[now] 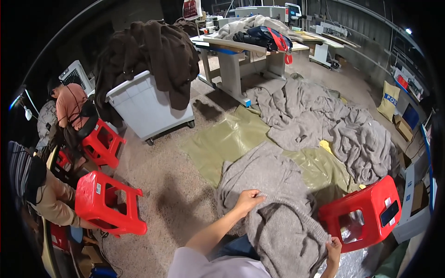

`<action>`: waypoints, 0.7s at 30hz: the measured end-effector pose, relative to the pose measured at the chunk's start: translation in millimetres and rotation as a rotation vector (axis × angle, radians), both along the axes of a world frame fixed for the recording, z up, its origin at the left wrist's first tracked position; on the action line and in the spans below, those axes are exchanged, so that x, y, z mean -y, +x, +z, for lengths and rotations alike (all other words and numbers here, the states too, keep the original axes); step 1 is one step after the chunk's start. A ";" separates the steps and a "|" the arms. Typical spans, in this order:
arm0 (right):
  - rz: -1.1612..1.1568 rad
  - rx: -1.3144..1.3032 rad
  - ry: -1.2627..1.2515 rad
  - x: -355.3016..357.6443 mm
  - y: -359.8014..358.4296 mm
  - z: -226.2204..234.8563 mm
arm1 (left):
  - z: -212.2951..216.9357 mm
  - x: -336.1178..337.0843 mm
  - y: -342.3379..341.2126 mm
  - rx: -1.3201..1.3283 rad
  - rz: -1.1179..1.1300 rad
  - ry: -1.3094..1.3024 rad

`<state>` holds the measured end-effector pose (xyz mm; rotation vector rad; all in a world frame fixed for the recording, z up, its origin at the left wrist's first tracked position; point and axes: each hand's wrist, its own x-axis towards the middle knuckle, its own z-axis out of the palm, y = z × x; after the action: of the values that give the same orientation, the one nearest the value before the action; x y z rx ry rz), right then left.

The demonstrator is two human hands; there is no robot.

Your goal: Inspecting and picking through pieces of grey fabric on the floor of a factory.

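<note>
A grey-brown knitted garment (pixel 287 236) hangs in front of me and spreads over my lap. My left hand (pixel 248 202) pinches one end of its ribbed band. At the other end, my right hand (pixel 333 249) has its fingers closed on the same band, so the edge is stretched between them. More knit of the same colour (pixel 264 169) lies just beyond, touching the garment; whether it is one piece with it I cannot tell. To the right of my right hand stands a red plastic stool (pixel 340 204) with a dark phone (pixel 389 213) on it.
Heaps of grey knitwear (pixel 301 111) lie on an olive sheet (pixel 227 139) ahead. A white wheeled bin (pixel 150 109) overflows with dark brown garments (pixel 153 55). Two people sit at left near red stools (pixel 109 204). Work tables (pixel 232 60) stand behind; cardboard boxes (pixel 403 127) line the right.
</note>
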<state>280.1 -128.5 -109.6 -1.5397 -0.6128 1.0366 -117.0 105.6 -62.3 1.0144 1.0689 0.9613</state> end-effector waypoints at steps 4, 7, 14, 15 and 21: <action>0.004 0.236 -0.003 -0.2 -2.7 4.2 | 3.1 0.9 4.1 -0.118 -0.148 0.118; 0.076 0.481 -0.075 -7.7 -13.0 20.9 | 14.3 2.9 1.4 -0.176 -0.341 0.110; 0.289 0.553 0.408 -40.4 -144.4 132.5 | 58.6 22.3 29.6 -0.212 -0.416 0.192; 0.274 0.556 0.414 -38.6 -148.1 121.9 | 62.8 34.3 45.0 -0.160 -0.420 0.271; 0.228 0.571 0.476 -69.7 -178.4 47.2 | 61.4 44.4 82.9 -0.133 -0.705 0.308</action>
<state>101.7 -58.7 -62.4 -1.3457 -1.3521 0.5380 -34.1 61.2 -0.9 1.5863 0.5899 0.4831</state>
